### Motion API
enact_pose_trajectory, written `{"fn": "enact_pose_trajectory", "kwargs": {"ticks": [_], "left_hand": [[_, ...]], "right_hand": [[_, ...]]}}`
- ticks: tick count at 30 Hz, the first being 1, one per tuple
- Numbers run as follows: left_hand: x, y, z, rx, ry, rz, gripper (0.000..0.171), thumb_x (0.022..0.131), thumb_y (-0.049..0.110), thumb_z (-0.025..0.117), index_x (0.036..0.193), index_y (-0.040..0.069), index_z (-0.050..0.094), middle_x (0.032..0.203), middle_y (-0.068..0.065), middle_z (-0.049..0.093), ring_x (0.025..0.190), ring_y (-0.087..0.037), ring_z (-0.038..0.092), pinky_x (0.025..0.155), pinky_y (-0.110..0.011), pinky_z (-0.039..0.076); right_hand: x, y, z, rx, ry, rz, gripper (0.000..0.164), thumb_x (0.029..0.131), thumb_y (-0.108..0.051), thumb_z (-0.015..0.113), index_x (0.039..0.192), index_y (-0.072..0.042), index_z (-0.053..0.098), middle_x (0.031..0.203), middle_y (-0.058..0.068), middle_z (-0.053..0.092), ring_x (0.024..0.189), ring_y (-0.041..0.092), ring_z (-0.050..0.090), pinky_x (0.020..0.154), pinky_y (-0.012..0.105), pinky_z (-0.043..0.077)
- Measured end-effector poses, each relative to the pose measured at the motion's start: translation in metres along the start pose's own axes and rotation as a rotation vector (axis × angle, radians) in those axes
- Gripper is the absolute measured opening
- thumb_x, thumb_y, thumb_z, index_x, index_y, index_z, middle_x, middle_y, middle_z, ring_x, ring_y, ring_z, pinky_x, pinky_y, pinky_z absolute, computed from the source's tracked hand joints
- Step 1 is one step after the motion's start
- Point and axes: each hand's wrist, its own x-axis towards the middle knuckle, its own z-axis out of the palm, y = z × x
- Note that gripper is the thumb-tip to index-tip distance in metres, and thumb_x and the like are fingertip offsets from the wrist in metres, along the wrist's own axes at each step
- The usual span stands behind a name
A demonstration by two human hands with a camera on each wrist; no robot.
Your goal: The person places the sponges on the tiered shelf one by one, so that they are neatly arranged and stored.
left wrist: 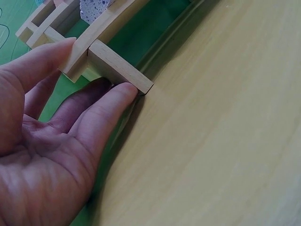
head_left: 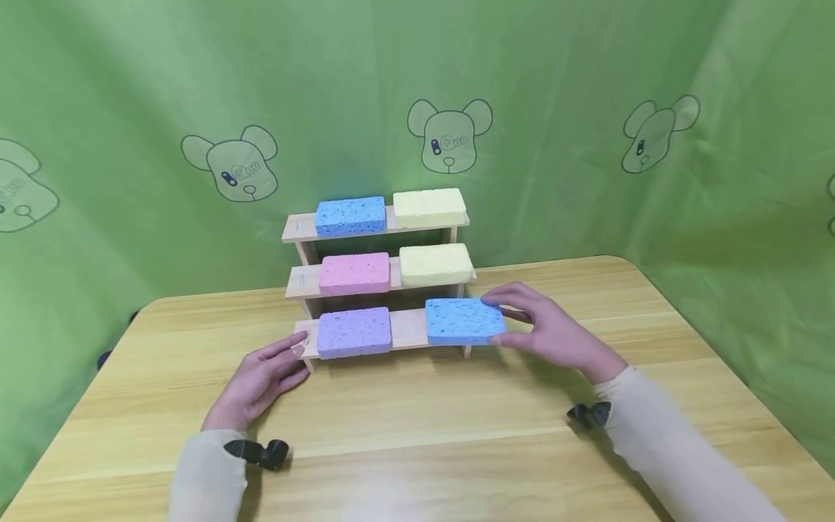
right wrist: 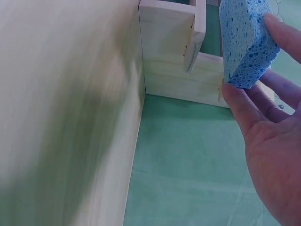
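Note:
A three-tier wooden rack (head_left: 407,330) holds sponges on its steps. My left hand (head_left: 264,380) grips the left end of its lowest step, fingertips at the board's end and on the leg (left wrist: 120,68) below. With my right hand (head_left: 554,330) I pinch a blue sponge (head_left: 463,321) by its right end, thumb on one side and fingers on the other. In the right wrist view a gap shows between this sponge (right wrist: 247,42) and the step board (right wrist: 196,35). A purple sponge (head_left: 354,332) lies on the left of the lowest step.
A pink sponge (head_left: 354,273) and a pale yellow sponge (head_left: 435,264) lie on the middle step. On the top step are another blue sponge (head_left: 351,216) and another yellow sponge (head_left: 428,208). A green curtain (head_left: 561,203) hangs behind the wood-grain table (head_left: 417,449).

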Motion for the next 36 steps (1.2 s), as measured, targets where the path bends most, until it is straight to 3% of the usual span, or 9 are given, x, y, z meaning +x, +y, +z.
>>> {"fn": "enact_pose_trajectory", "kwargs": {"ticks": [17,26,36], "left_hand": [[-0.001,0.002,0.002,-0.021,-0.012,0.0,0.037,0.095,0.007,0.065,0.132,0.006,0.061,0.154,-0.022,0.027,0.114,-0.021,0.06,0.102,-0.04,0.048],[-0.001,0.002,0.0,-0.019,-0.019,0.011,0.038,0.096,0.006,0.064,0.133,0.004,0.059,0.154,-0.023,0.027,0.113,-0.02,0.06,0.102,-0.041,0.048],[-0.001,0.0,0.0,-0.029,-0.026,0.012,0.034,0.096,0.006,0.064,0.13,0.007,0.063,0.154,-0.023,0.026,0.113,-0.02,0.06,0.102,-0.04,0.048]], "right_hand": [[0.007,-0.002,0.007,-0.082,0.002,0.04,0.064,0.082,-0.024,0.081,0.136,-0.004,0.054,0.138,0.009,0.05,0.127,0.031,0.047,0.109,0.047,0.039],[0.013,-0.003,0.015,-0.159,0.006,0.04,0.066,0.082,-0.031,0.081,0.138,-0.007,0.054,0.14,0.005,0.049,0.13,0.029,0.043,0.113,0.051,0.033],[0.018,-0.001,0.023,-0.173,-0.018,0.034,0.067,0.083,-0.033,0.079,0.139,-0.008,0.054,0.141,0.004,0.048,0.133,0.028,0.041,0.115,0.051,0.029]]}}
